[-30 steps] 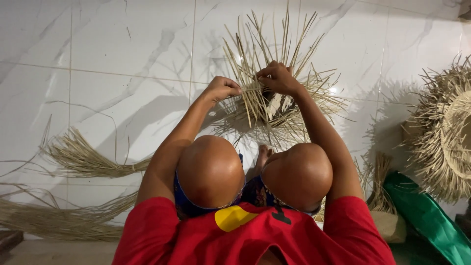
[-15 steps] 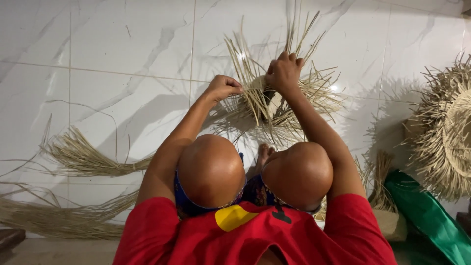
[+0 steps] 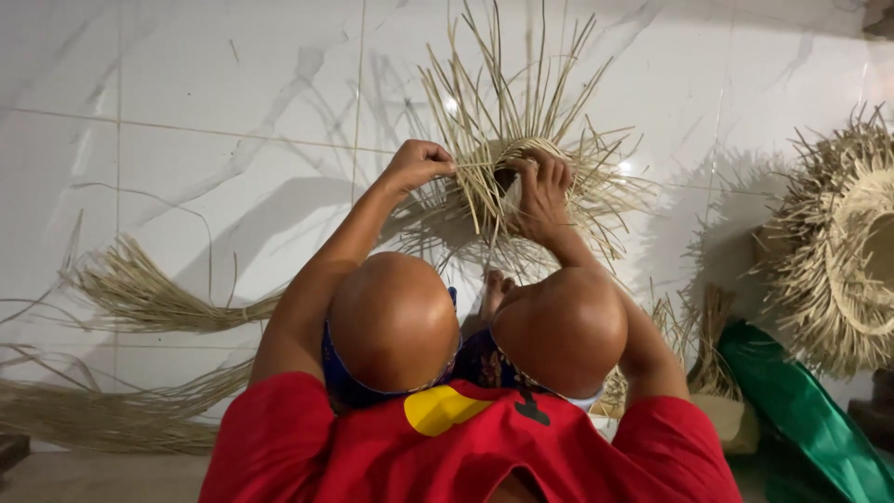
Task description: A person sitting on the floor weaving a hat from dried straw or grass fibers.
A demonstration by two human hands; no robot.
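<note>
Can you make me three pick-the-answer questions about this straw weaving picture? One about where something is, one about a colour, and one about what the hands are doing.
1. Where is the finished woven piece?
A. at the right edge
B. on the knees
C. at the left edge

2. What colour is the shirt?
A. blue
B. red
C. white

3. What is the left hand doing?
A. lying flat on the floor
B. pinching a straw strip
C. hanging empty

Answers: 1 A, it lies by the green cloth. 2 B, red fills the bottom. 3 B, its fingers close on a strip of the straw weave, which the right hand grips.
</note>
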